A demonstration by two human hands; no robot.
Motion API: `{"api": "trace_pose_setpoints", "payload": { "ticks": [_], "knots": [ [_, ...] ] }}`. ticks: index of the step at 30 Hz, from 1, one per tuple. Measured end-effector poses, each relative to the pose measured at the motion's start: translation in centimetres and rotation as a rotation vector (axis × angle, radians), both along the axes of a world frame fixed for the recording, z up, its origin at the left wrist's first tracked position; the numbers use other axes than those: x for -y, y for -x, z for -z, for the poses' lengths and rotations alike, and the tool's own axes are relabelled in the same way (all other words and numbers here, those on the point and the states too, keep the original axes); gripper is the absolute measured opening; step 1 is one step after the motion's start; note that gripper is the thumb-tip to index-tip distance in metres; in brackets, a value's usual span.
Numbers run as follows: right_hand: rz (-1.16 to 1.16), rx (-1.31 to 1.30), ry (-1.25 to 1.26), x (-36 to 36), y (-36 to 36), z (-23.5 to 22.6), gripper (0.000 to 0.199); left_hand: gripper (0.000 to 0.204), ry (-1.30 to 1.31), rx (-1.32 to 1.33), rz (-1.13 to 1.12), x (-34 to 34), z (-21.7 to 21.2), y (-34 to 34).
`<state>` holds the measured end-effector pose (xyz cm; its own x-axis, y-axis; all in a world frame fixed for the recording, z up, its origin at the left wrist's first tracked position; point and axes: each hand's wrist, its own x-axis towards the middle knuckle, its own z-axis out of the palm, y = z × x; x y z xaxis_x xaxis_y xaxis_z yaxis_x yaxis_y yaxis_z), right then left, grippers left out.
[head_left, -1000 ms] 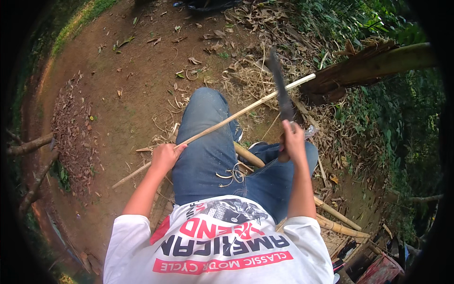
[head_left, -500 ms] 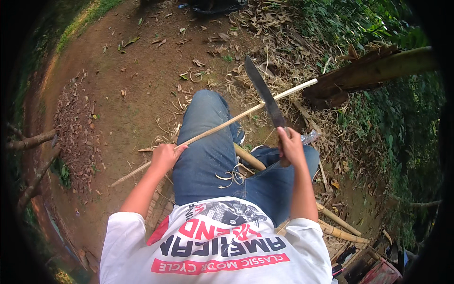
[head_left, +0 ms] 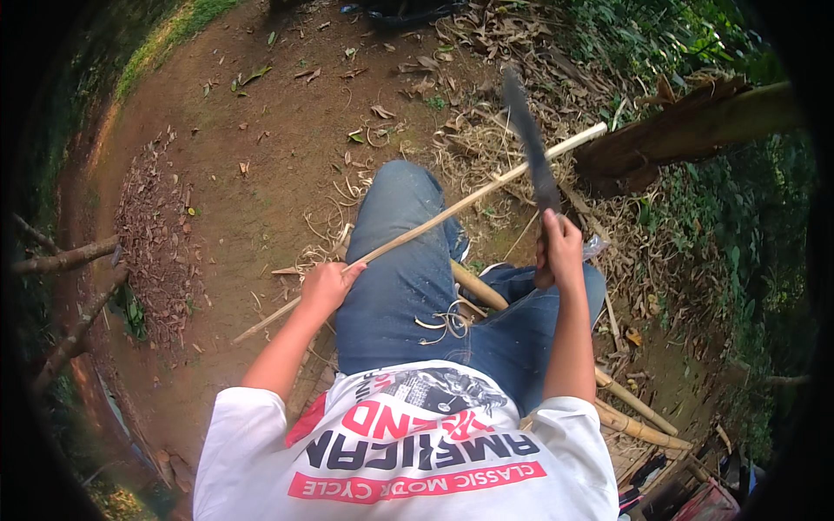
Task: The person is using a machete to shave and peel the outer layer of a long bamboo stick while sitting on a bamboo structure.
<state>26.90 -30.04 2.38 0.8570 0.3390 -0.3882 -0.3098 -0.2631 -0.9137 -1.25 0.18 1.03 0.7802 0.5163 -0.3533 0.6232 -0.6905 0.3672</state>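
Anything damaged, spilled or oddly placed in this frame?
Nothing stands out. The left hand grips a thin bamboo stick across the lap, the right hand holds a long blade raised above it, and pale shavings litter the dirt ground.

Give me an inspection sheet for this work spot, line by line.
Surface: bare brown dirt ground, outdoors.
Job's things: long thin bamboo stick lying across the person's jeans-clad knee; dark long-bladed knife raised above it.
Clutter: curled shavings, dry leaves, thicker bamboo poles.
Grips: left hand closed on the stick; right hand closed on the knife handle.
Cables: nothing seen.
Surroundings: green undergrowth, fallen trunk.
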Motion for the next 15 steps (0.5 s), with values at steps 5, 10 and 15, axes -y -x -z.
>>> {"api": "trace_pose_setpoints", "payload": {
  "ticks": [5,10,15],
  "knots": [
    [-0.128,-0.115,0.07,-1.0,3.9,0.7,0.032,0.075,-0.044,-0.04,0.039,-0.6,0.7,0.2],
    [-0.143,-0.065,0.076,1.1,0.5,-0.4,0.034,0.075,-0.017,-0.064,0.015,-0.4,0.6,0.0],
    [-0.189,-0.106,0.082,-1.8,4.4,0.2,0.033,0.076,-0.078,-0.043,-0.011,0.1,0.7,-0.1]
  ]
}}
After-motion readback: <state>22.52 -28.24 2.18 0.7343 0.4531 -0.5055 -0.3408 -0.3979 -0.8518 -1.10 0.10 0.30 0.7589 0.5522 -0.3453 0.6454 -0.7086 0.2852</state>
